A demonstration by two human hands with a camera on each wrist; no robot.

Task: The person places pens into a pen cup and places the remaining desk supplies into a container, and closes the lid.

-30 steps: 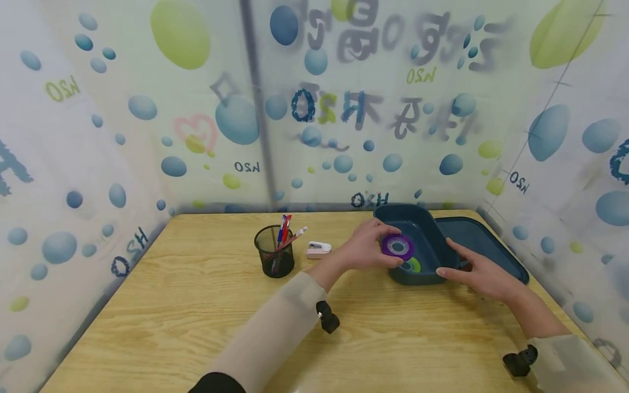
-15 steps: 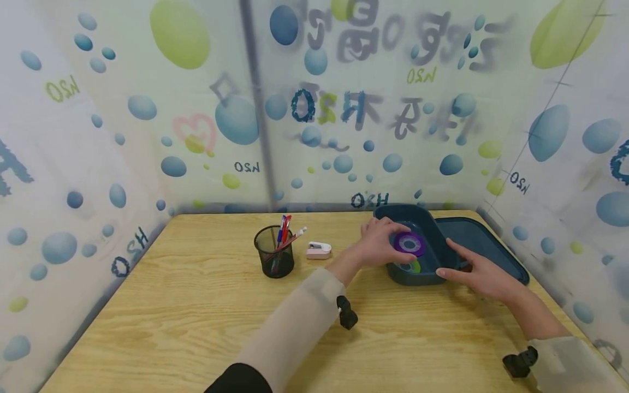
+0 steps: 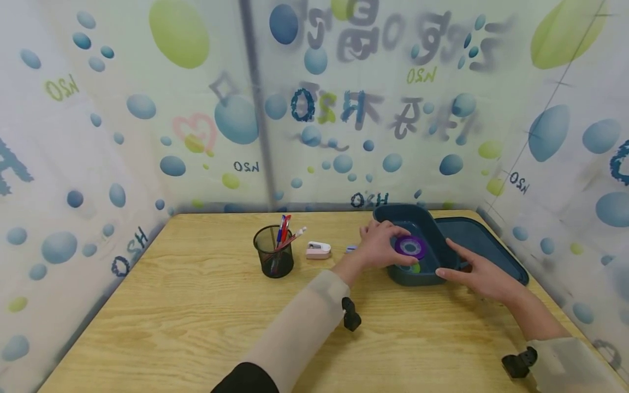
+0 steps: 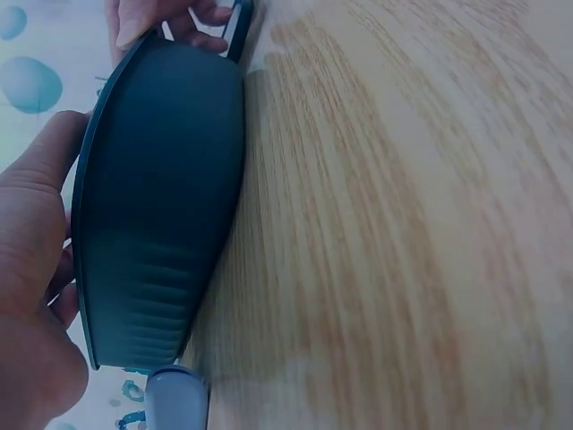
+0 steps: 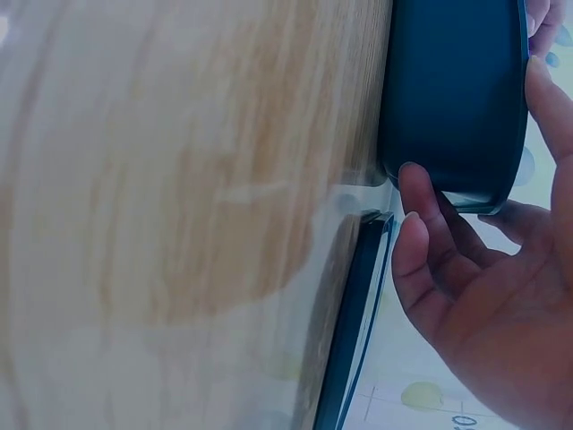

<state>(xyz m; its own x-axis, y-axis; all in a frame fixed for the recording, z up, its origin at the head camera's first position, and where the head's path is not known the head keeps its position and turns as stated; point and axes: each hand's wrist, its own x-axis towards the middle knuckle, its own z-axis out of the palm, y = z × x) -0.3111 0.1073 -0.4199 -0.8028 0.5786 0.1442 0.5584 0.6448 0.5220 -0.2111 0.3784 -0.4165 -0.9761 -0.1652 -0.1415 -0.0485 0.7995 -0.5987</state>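
Note:
A deep dark teal box [image 3: 432, 229] with an open top stands at the right back of the table. My left hand [image 3: 380, 245] reaches over its left rim and pinches a purple ring, which looks like a tape roll [image 3: 410, 247], between thumb and fingers. Beneath it, a green ring [image 3: 416, 267] inside the box is partly covered. My right hand [image 3: 479, 272] grips the box's right side, thumb at the near corner. In the right wrist view, fingertips [image 5: 414, 179] touch the box's outer wall. The left wrist view shows the box wall [image 4: 166, 161], which hides the roll.
A flat teal lid [image 3: 484, 243] lies right of the box. Farther left stand a black mesh pen cup [image 3: 273, 262] with several pens and a pink-and-white stapler [image 3: 318, 250]. A small lavender object [image 3: 351, 249] shows behind my left wrist.
My left hand has moved right over the box, carrying the purple tape roll farther in above the green ring. The lavender object has come into sight. My right hand stays put.

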